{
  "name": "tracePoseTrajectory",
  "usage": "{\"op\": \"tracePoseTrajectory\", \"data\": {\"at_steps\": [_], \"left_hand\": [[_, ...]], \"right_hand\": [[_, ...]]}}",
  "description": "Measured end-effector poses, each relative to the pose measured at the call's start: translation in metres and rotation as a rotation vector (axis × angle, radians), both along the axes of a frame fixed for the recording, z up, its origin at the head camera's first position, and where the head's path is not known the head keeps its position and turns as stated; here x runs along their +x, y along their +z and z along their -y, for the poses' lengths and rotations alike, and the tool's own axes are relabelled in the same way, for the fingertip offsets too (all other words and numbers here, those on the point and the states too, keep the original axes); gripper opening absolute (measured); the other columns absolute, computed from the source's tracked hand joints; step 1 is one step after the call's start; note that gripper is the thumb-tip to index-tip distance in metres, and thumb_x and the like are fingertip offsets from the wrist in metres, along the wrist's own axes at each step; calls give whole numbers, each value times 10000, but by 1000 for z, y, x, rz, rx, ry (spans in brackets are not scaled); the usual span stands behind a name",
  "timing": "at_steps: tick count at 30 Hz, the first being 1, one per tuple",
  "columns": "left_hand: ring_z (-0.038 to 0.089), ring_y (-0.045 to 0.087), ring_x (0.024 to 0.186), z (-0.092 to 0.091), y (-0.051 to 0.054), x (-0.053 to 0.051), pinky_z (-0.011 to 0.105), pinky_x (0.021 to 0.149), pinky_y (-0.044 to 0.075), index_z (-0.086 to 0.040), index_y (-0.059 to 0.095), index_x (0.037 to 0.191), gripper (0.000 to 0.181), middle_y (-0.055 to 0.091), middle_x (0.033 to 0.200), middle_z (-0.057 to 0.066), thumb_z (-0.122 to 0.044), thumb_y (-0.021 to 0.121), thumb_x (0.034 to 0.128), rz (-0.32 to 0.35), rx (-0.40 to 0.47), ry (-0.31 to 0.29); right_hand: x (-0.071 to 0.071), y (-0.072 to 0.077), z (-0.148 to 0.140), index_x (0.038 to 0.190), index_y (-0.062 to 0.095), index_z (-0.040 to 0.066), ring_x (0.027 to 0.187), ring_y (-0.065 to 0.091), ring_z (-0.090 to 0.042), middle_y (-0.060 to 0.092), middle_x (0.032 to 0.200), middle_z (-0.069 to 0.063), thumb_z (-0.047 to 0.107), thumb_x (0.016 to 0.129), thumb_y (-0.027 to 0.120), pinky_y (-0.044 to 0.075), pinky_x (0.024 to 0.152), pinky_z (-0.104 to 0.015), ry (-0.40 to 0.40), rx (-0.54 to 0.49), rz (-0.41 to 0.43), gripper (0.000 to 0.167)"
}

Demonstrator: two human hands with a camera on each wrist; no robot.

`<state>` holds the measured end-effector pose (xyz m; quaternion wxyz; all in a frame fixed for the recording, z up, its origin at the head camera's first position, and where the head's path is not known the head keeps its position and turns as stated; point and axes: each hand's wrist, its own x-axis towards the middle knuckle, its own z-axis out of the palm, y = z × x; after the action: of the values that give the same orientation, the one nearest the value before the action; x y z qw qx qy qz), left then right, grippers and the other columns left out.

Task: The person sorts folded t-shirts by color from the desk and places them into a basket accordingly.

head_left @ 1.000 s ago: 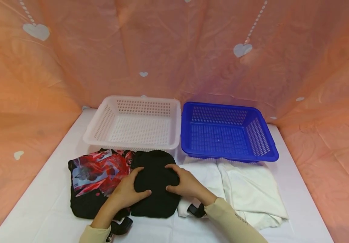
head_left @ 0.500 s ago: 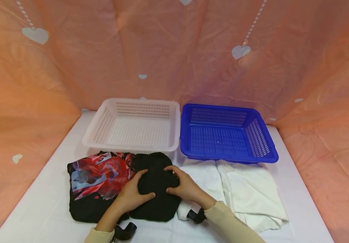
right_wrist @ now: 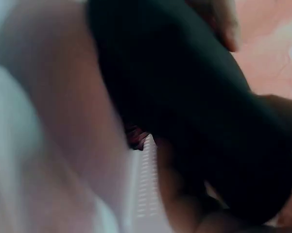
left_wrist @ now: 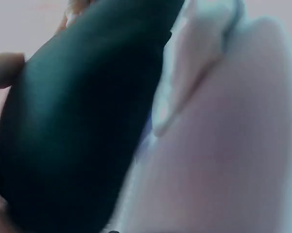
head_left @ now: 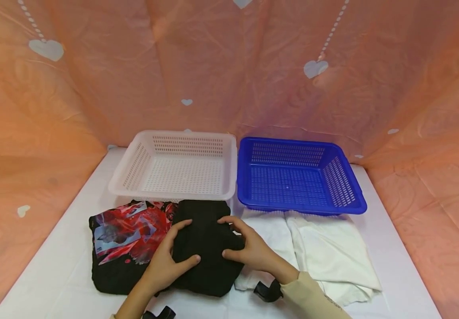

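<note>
The left hand (head_left: pixel 164 262) and right hand (head_left: pixel 256 251) grip a black cloth (head_left: pixel 209 248) from its two sides, each thumb and forefinger spread well apart over its top, the other fingers mostly hidden. Folded into a plain, thick, rounded bundle, it sits between a red-printed black cloth (head_left: pixel 135 235) on the left and white cloths (head_left: pixel 331 254) on the right. Behind, on the white desk (head_left: pixel 65 257), stand a white basket (head_left: pixel 173 195) and a blue basket (head_left: pixel 303 207), side by side.

The black cloth (head_left: pixel 207 261) partly hides the right hand (head_left: pixel 255 250), whose sleeve (head_left: pixel 311 297) the head view's lower edge crops.
</note>
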<state>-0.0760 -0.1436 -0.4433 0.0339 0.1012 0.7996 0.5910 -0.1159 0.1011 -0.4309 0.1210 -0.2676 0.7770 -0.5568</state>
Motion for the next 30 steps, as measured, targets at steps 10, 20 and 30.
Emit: {"op": "tracePoseTrajectory", "data": {"at_steps": [10,20,30], "left_hand": [[70,569,1151,4,36,-4,224,897,512,-137,366,1442,733,444,1399,87,45,701,817,-251,142,-36],[46,571,1091,13,73,-32,154,871,493,-117,424,1404,710,492,1312,70,51,735,787,-362,96,71],[187,541,1134,30,103,-86,225,909,454,-213,435,1409,700,522,1327,78,-107,772,805,-436,-113,188]], "right_hand": [[0,33,4,1314,506,129,982,606,-150,549,1228,-134,10,800,722,547,818,-302,-30,-169,-142,570],[-27,67,18,1309,560,171,885,661,-171,617,1222,-96,6,783,737,553,778,-281,-138,-142,-231,579],[-77,86,45,1329,565,226,1014,623,-241,551,1342,-61,-6,815,699,549,835,-380,-254,-122,-330,580]]}}
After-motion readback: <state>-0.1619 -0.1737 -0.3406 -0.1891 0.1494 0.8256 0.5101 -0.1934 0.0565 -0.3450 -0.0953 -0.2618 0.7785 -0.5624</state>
